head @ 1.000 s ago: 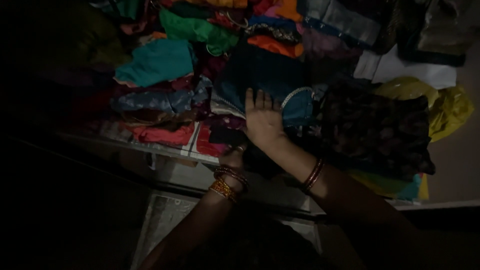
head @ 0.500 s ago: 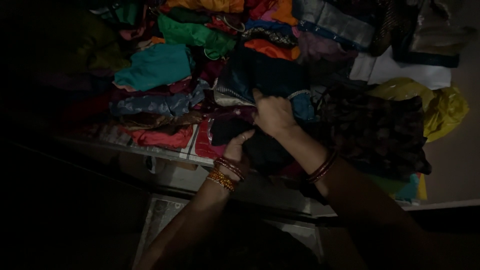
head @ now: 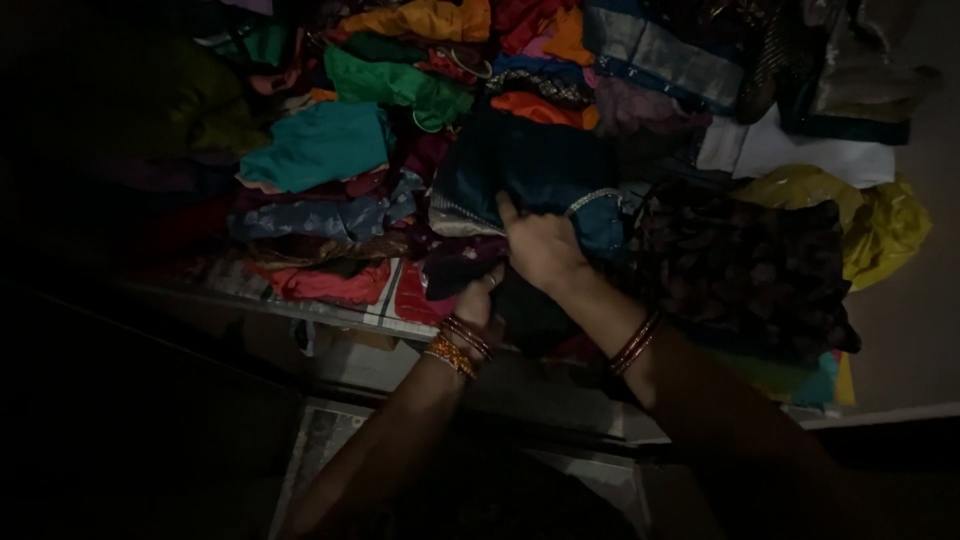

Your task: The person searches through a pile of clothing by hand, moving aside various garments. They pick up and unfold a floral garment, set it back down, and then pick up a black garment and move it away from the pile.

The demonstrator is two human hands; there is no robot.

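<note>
Right hand: grip closed on the lower edge of the dark blue cloth, fingers curled over it, thumb pointing up along its left side. Red bangles sit on that wrist.

Left hand: just below and left of the right hand, grip pinched on a dark maroon cloth that lies directly beneath the blue cloth's lower edge. A ring shows on one finger; gold and red bangles ring the wrist. The lighting is dim, so the exact finger placement under the fabric cannot be told.

The blue cloth lies on top of a heap of folded and loose clothes filling a shelf; the shelf's pale front edge runs below and left of it. It carries a light trim at its lower right corner, next to the right hand.

Contents of the shelf, placed from the blue cloth:
- Left: a teal piece, and below that a grey-blue patterned piece.
- Lower left, at the shelf edge: a red piece.
- Above left: a green piece.
- Above: an orange piece, touching its top edge, and a yellow-orange piece further up.
- Right: a dark flowered fabric, just beside it.
- Upper right: a white piece.
- Far right: a yellow bag, beyond the flowered fabric.

The left part of the shelf is too dark to read.
</note>
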